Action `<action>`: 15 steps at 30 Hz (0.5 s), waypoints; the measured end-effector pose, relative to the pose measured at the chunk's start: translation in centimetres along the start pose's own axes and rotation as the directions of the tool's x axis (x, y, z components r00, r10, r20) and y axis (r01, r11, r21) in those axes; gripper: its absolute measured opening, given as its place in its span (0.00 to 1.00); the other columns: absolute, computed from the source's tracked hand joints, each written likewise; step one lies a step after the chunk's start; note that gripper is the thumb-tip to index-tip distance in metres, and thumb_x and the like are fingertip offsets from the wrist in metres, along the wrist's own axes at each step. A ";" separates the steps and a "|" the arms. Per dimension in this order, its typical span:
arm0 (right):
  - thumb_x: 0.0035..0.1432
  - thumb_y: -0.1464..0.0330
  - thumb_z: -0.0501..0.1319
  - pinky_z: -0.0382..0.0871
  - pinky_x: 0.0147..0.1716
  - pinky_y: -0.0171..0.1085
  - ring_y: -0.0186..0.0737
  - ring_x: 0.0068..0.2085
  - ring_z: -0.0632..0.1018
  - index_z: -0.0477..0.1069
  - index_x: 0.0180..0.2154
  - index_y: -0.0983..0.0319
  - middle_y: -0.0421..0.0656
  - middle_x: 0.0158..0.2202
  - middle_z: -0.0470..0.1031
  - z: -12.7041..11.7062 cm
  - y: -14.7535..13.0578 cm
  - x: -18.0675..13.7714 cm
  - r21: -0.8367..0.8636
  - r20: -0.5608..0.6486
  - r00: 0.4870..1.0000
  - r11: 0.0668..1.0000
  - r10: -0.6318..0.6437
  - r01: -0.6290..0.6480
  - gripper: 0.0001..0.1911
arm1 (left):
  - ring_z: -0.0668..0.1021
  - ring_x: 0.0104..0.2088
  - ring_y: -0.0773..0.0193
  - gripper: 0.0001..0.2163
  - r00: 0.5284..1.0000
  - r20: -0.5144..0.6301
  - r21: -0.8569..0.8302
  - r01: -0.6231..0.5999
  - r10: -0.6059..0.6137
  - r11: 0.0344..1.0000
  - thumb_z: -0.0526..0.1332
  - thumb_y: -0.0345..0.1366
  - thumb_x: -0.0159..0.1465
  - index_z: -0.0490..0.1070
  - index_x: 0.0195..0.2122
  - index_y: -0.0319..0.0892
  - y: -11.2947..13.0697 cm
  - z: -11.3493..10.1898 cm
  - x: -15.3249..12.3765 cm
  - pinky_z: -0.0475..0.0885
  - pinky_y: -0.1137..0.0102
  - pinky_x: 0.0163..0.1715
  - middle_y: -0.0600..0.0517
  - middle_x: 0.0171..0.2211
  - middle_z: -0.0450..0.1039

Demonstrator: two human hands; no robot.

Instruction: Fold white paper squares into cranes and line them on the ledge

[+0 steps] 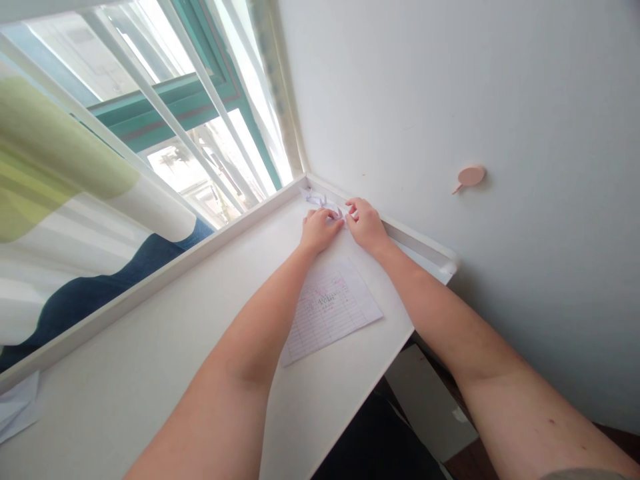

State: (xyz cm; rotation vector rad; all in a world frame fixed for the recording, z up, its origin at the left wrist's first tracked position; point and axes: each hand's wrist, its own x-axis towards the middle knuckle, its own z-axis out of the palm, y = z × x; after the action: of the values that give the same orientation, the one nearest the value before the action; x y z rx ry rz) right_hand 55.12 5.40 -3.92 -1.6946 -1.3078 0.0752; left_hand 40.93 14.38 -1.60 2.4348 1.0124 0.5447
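Note:
My two bare hands meet at the far corner of a white desk (225,320). My left hand (320,231) is closed around a small folded paper crane (339,214), and its fingers hide much of it. Just to the right, my right hand (367,227) has its fingers bent and apart, with the thumb side at the crane's edge. Whether it touches the paper is hard to tell. Behind the left hand, another folded paper crane (314,198) rests in the corner. A printed, lined paper sheet (345,303) with handwriting lies flat under my forearms.
A raised rim (165,273) runs along the desk's window side. More white paper (19,407) lies at the near left. Curtains (65,193) and a barred window are at left. On the right wall hangs a pink hook (471,176).

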 end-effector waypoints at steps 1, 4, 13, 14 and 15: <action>0.64 0.77 0.56 0.75 0.47 0.45 0.49 0.43 0.80 0.77 0.53 0.63 0.51 0.45 0.80 -0.1 0.0 -0.4 -0.028 0.023 1.000 1.000 -0.008 0.009 0.19 | 0.73 0.63 0.47 0.07 1.000 -0.003 -0.001 0.001 -0.001 1.000 0.65 0.43 0.73 0.81 0.46 0.48 0.0 0.0 0.0 0.64 0.53 0.67 0.48 0.55 0.82; 0.65 0.77 0.56 0.74 0.55 0.49 0.53 0.50 0.80 0.80 0.51 0.63 0.53 0.49 0.81 -0.4 -0.2 -1.3 -0.097 0.112 0.991 0.991 -0.080 0.091 0.18 | 0.73 0.64 0.46 0.09 1.000 -0.007 0.007 0.013 -0.013 1.000 0.64 0.44 0.72 0.81 0.46 0.48 0.1 -0.1 -0.1 0.64 0.53 0.67 0.47 0.56 0.82; 0.66 0.76 0.60 0.70 0.63 0.49 0.55 0.57 0.77 0.83 0.54 0.64 0.53 0.53 0.81 -0.8 -1.0 -1.9 -0.229 0.230 0.969 0.963 -0.087 0.140 0.19 | 0.73 0.63 0.48 0.17 0.998 -0.020 -0.004 0.055 -0.055 0.998 0.59 0.27 0.65 0.80 0.51 0.49 0.3 -0.6 -0.2 0.66 0.54 0.68 0.48 0.56 0.80; 0.66 0.75 0.60 0.70 0.63 0.49 0.54 0.57 0.77 0.83 0.53 0.63 0.53 0.52 0.81 -0.8 -1.1 -1.9 -0.239 0.235 0.969 0.962 -0.077 0.134 0.18 | 0.73 0.63 0.48 0.18 0.998 -0.014 0.005 0.056 -0.056 0.998 0.59 0.27 0.65 0.80 0.51 0.50 0.3 -0.6 -0.2 0.66 0.54 0.67 0.48 0.54 0.80; 0.67 0.75 0.60 0.71 0.63 0.49 0.54 0.57 0.77 0.83 0.53 0.63 0.53 0.52 0.81 -0.8 -1.1 -1.8 -0.250 0.235 0.970 0.960 -0.063 0.123 0.18 | 0.73 0.62 0.48 0.18 0.998 -0.007 0.015 0.056 -0.056 0.998 0.58 0.27 0.66 0.80 0.52 0.50 0.3 -0.6 -0.1 0.66 0.54 0.67 0.49 0.53 0.81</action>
State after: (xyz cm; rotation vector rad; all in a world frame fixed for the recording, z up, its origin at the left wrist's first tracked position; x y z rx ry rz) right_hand 53.96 3.44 -3.59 -1.8862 -1.6250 0.0400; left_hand 40.71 14.24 -1.01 2.4118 1.0871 0.5278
